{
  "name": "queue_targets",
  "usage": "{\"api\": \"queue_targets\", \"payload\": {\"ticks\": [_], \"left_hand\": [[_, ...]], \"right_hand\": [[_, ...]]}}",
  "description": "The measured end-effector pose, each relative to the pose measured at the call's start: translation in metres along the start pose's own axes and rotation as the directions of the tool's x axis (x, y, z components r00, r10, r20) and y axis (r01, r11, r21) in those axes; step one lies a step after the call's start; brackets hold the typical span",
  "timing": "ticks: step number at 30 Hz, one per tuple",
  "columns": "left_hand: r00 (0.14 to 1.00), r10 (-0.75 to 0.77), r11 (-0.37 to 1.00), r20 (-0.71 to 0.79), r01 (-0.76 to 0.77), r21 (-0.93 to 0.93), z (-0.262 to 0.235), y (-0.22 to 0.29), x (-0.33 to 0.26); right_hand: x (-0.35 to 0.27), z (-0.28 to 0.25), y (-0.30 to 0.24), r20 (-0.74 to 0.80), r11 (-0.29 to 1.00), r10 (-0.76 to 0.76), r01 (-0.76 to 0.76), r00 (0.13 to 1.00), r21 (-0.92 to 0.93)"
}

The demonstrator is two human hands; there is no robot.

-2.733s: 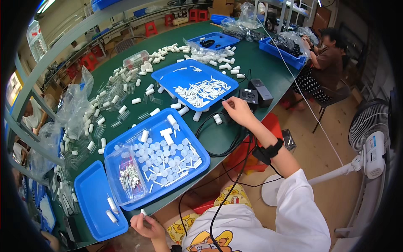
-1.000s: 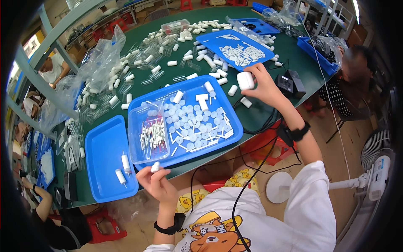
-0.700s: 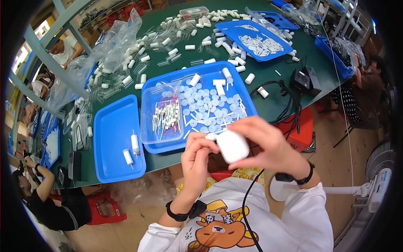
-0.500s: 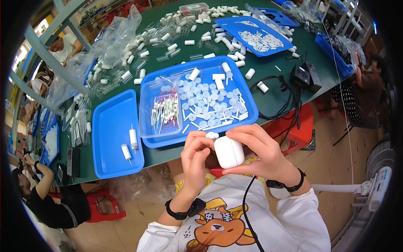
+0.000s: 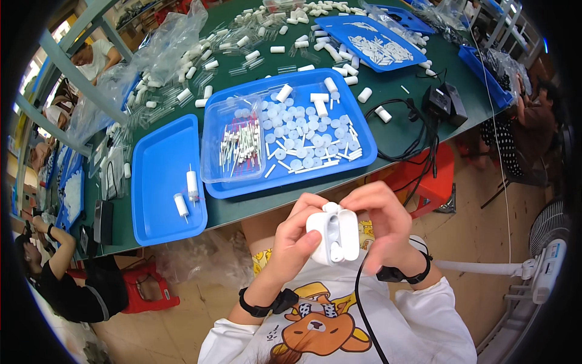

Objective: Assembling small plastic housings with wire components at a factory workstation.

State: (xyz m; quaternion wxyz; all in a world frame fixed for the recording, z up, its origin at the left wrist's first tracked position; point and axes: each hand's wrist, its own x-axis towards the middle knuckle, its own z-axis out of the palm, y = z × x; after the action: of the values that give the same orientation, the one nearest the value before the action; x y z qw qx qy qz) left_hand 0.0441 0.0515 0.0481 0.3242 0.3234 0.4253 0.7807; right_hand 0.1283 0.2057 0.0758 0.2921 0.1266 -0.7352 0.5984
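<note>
White plastic, one earbud case (image 5: 321, 225), held over the person's lap just off the near edge of the desk (image 5: 394, 85). Lid (image 5: 350, 233), one, swung open to the right; hinge line and long axis run away from the body toward the desk, leaning slightly left at the far end; mouth faces up.

Earbuds, two: a seated earbud (image 5: 336, 251) in the near end of the case; a loose earbud (image 5: 331, 207) at the far end, among the fingertips.

Hands, two. Left hand (image 5: 294, 242): closed about the case, thumb across its outer face. Right hand (image 5: 388, 224): fingers curled beside the lid and loose earbud, thumb spread well apart; whether it grips either cannot be told.

Blue trays, nearest, three: small tray (image 5: 157, 182) with two needle-tipped cylinders (image 5: 192, 185), tips pointing roughly toward and away from the person; large tray (image 5: 227, 190) with one clear tub (image 5: 212, 170) of thin sticks (image 5: 242, 145), and pale discs (image 5: 297, 136) too many to count; far tray (image 5: 339, 30) with white rods (image 5: 382, 51), likewise uncounted.

Right of the large tray: two white cylinders (image 5: 382, 114), lying apart.
</note>
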Motion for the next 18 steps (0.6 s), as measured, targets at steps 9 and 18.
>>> {"api": "queue_targets", "payload": {"ticks": [9,18], "left_hand": [[0.992,-0.084,0.982,0.093,0.098,-0.161,-0.005,0.004,-0.007],[0.989,-0.134,0.944,0.066,0.148,-0.294,0.003,0.007,-0.014]], "right_hand": [[0.012,-0.005,-0.005,0.186,0.989,0.090,-0.067,0.978,-0.129],[0.008,-0.001,-0.010,-0.073,0.904,0.041,-0.068,0.997,-0.423]]}}
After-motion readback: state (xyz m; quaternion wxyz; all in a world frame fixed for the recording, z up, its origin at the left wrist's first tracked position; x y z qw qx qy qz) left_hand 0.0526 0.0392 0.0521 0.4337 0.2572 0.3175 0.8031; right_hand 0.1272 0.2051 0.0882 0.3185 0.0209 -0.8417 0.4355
